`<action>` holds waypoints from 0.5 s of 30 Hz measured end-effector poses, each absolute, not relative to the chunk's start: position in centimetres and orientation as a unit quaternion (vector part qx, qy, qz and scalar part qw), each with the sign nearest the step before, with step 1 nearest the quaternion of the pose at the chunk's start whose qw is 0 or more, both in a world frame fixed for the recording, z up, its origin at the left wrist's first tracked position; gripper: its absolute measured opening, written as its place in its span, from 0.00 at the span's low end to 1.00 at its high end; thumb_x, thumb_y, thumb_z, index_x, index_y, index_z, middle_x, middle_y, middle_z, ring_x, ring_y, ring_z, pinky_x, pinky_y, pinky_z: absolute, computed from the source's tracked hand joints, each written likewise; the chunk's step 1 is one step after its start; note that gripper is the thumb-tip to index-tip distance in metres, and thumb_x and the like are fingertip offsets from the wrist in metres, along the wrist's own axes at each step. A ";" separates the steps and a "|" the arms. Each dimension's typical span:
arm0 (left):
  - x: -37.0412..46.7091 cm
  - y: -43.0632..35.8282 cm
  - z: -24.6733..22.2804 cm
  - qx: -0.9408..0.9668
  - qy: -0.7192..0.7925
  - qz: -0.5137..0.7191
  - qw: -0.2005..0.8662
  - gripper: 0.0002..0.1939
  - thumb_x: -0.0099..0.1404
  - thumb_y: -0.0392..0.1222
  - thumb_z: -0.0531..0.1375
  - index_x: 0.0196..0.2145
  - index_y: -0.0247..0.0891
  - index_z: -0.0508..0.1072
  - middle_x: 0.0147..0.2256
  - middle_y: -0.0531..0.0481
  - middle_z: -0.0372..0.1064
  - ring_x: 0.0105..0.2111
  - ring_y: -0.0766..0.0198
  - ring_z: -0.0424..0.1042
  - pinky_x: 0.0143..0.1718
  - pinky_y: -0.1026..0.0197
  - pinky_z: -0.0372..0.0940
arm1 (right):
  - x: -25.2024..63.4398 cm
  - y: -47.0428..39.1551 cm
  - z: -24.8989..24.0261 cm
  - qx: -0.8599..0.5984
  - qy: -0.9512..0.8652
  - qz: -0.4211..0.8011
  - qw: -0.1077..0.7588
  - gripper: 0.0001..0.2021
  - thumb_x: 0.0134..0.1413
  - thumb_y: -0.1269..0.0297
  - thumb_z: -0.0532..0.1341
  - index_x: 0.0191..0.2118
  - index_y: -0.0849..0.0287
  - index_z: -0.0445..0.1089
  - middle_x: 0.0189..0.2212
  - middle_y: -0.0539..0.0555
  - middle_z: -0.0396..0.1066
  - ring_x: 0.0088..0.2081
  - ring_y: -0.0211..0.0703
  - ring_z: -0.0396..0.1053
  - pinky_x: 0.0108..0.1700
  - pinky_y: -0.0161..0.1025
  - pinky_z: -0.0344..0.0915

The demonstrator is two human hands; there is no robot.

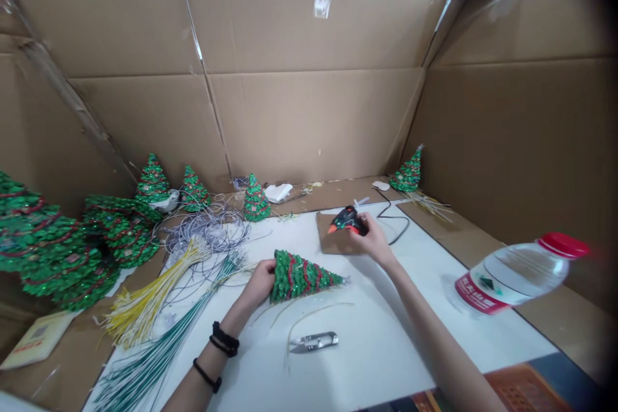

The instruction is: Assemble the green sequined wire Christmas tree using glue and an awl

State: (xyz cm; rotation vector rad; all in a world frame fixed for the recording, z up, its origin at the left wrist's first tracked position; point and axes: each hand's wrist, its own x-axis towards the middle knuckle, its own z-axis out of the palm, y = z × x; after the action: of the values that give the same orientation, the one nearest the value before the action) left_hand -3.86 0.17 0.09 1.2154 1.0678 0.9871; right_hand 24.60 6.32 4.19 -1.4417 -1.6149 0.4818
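My left hand [262, 280] grips a small green Christmas tree [304, 277] by its wide base. The tree lies on its side, its tip pointing right, with red garland wound round it. My right hand [371, 238] is wrapped round the handle of a black and orange glue gun [347, 222], whose orange nozzle points left. Under the gun lies a piece of cardboard [332, 244]. Metal thread snips [315, 342] rest on the white board [376, 347] in front of the tree, beside a thin, pale curved strand [309, 314].
Bundles of yellow wires [145, 302] and green wires [178, 328] lie at left, beside tangled grey wire [203, 228]. Several finished-looking trees [43, 232] stand at left; another tree [408, 170] is at back right. A water bottle [516, 277] stands at right. Cardboard walls [313, 96] enclose the table.
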 end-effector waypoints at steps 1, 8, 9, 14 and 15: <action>-3.8 0.2 0.1 0.525 0.459 0.426 0.577 0.07 0.47 0.36 0.60 0.25 0.33 0.77 0.18 0.52 0.70 0.19 0.63 0.66 0.24 0.61 0.64 | 23.5 5.8 4.4 -0.556 -0.677 0.211 0.433 0.14 0.42 0.56 0.59 0.34 0.57 0.59 0.27 0.49 0.67 0.28 0.40 0.63 0.33 0.35 0.60; -3.7 0.3 0.0 0.568 0.464 0.445 0.513 0.09 0.48 0.33 0.56 0.23 0.33 0.77 0.20 0.53 0.71 0.22 0.64 0.66 0.29 0.62 0.63 | 20.2 4.1 4.3 -0.525 -0.734 0.220 0.371 0.11 0.44 0.58 0.58 0.32 0.56 0.56 0.25 0.47 0.64 0.26 0.38 0.60 0.30 0.34 0.57; -3.7 0.3 0.0 0.573 0.463 0.446 0.509 0.09 0.47 0.32 0.56 0.22 0.33 0.77 0.20 0.53 0.71 0.23 0.64 0.66 0.29 0.63 0.63 | 20.1 4.2 4.1 -0.527 -0.735 0.219 0.366 0.11 0.44 0.58 0.58 0.31 0.55 0.56 0.24 0.46 0.63 0.26 0.38 0.60 0.29 0.34 0.56; -3.6 0.3 -0.4 0.574 0.469 0.451 0.497 0.10 0.48 0.31 0.55 0.23 0.33 0.77 0.21 0.53 0.71 0.24 0.63 0.66 0.30 0.63 0.63 | 19.9 4.1 3.3 -0.524 -0.743 0.231 0.347 0.11 0.45 0.58 0.58 0.31 0.55 0.55 0.24 0.46 0.63 0.25 0.38 0.60 0.29 0.34 0.56; -3.6 0.3 -0.3 0.575 0.469 0.452 0.495 0.10 0.48 0.31 0.55 0.23 0.33 0.77 0.22 0.53 0.71 0.25 0.63 0.66 0.30 0.63 0.63 | 19.9 4.1 3.3 -0.522 -0.744 0.235 0.346 0.11 0.45 0.58 0.58 0.30 0.55 0.55 0.25 0.46 0.64 0.25 0.38 0.61 0.29 0.34 0.56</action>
State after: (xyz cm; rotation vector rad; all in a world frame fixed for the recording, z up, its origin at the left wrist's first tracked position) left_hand -3.60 0.25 -0.34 1.3932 1.1379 1.0961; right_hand 19.88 4.10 3.28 -1.3552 -1.9300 0.6097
